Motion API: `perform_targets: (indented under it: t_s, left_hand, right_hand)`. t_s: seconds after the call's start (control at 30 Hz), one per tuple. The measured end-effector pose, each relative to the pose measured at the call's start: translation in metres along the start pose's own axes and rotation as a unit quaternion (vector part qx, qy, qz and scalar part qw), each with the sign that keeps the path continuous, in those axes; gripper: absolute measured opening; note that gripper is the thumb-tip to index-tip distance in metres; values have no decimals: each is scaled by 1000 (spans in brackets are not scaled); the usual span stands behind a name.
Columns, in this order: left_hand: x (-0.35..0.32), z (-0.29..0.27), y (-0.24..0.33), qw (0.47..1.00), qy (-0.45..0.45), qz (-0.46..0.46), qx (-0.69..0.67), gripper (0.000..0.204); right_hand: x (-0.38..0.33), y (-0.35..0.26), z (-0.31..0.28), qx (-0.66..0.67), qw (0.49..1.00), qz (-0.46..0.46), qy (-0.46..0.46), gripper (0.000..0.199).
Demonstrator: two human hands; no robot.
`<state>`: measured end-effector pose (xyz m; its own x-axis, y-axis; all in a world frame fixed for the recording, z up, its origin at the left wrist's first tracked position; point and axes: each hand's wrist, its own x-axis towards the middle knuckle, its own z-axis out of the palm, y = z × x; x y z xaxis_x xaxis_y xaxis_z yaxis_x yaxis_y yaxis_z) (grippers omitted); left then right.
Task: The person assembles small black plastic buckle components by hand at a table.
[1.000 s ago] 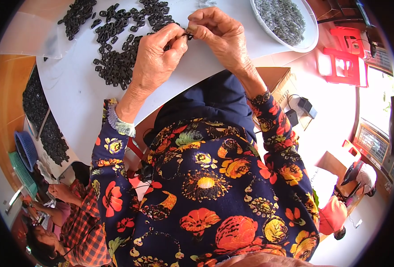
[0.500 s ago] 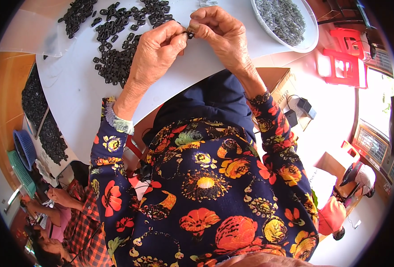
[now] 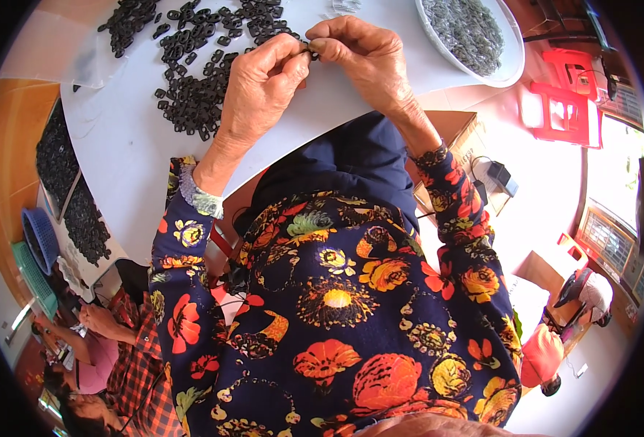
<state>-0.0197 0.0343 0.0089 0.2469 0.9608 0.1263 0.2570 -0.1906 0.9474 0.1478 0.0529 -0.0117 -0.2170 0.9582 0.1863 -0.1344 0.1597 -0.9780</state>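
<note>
I see both forearms rising from flowered sleeves toward the top of the view, wrists bent so the hands meet over the white table [image 3: 140,153]. Left hand [image 3: 260,91] is curled, knuckles up, thumb and forefinger pressed together at the tip. Right hand [image 3: 365,58] mirrors it, fingers bunched tight and tips touching those of the left. Between the two sets of fingertips sits a small dark piece [image 3: 309,48], pinched from both sides; only a sliver shows, so I cannot make out its shape. It is held just above the table, at the near edge of the pile of black parts [image 3: 191,87], which spreads left of the hands and runs off the top of the view. A white bowl [image 3: 507,69] of small grey bits lies right of the right hand, its far rim cut off. Red plastic stool [image 3: 562,109] stands beyond the table on the right. Lower left, another person in a red checked shirt [image 3: 143,364] is seated, one of their hands [image 3: 100,320] near more black parts in trays; what it holds is too small to tell.
</note>
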Motion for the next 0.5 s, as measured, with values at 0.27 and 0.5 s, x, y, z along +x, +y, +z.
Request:
perform_targets:
  t_s: [0.27,0.5]
  left_hand:
    - [0,1,3,1000,-10,21,9,8]
    - [-1,1,-2,999,-3,47,11,6]
  right_hand:
    - [2,1,-5,-63,998,-9,-27,17]
    - [5,-12,-6,-147,988,4,-47,18]
